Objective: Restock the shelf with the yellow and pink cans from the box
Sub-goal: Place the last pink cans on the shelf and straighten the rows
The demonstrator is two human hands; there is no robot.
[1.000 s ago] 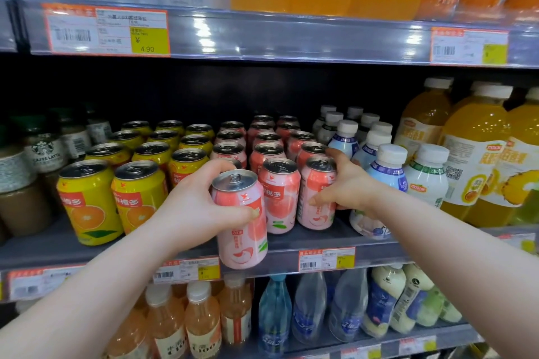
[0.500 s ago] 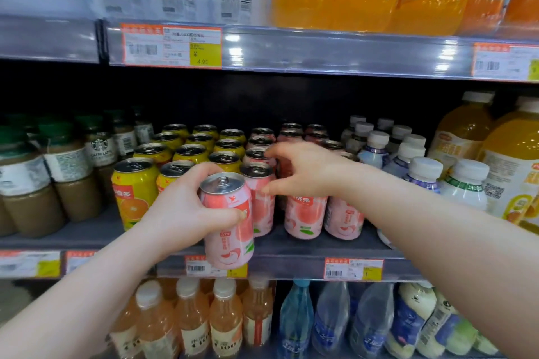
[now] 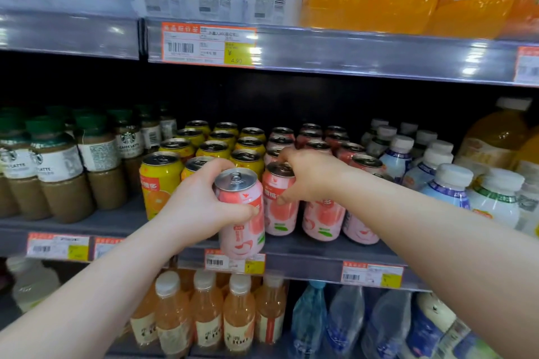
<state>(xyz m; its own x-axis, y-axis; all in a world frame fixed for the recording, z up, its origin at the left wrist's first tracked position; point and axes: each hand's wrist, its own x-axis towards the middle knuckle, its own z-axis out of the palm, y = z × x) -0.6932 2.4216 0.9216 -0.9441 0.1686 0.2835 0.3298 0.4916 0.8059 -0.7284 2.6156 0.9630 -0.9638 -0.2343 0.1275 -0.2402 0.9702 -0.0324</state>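
Right hand (image 3: 312, 178) has shifted leftward and now grips the shelved can (image 3: 280, 213) beside the left hand (image 3: 198, 207), which grips 1 unplaced can (image 3: 242, 227); probably clearing a slot.

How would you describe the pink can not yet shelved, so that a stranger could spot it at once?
Find the middle shelf, where yellow cans meet pink cans. In front of its edge, the left hand grips one pink can. Unlike its neighbours, it is held off the shelf.
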